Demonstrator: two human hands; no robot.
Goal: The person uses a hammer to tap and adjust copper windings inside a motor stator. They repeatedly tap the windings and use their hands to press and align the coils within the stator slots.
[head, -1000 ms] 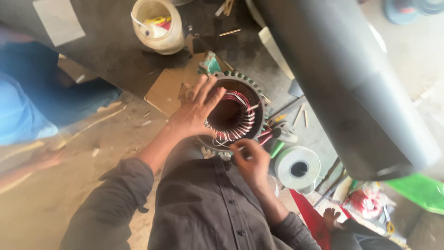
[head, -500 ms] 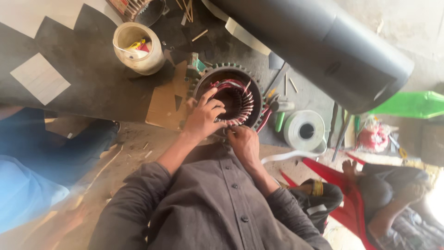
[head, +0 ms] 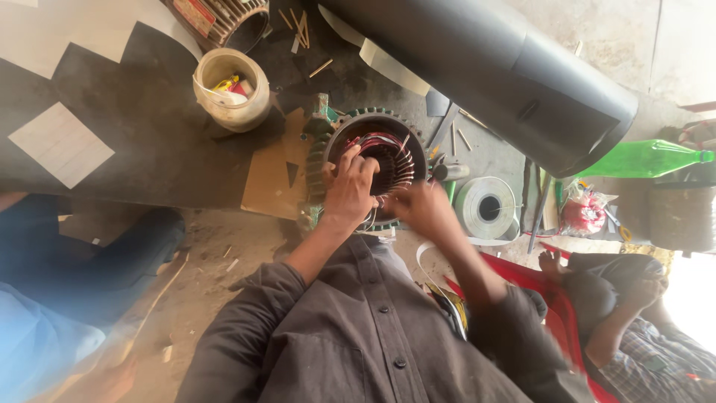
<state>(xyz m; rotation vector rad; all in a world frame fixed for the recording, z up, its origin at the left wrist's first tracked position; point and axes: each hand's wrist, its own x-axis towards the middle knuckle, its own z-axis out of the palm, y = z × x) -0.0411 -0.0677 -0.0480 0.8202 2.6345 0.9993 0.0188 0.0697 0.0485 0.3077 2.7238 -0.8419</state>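
Note:
A round motor stator (head: 373, 123) with a green finned housing lies on the floor in front of me, red copper windings showing in its bore. My left hand (head: 347, 192) rests on its near rim, fingers curled over the windings at the left inside edge. My right hand (head: 421, 207) is at the near right rim, fingers pinched together on thin wires; it is blurred. My dark grey shirt fills the bottom of the view.
A white bucket (head: 233, 91) of small items stands to the left, a brown cardboard sheet (head: 268, 175) beside the stator. A big dark cylinder (head: 522, 67) lies behind. A white tape roll (head: 486, 209), green bottle (head: 641, 158), and a seated person's legs (head: 611, 298) are right.
The view has shifted, so the stator sits more centrally. My left hand went from spread flat over the bore to curled on the near rim. My right hand rose to the rim.

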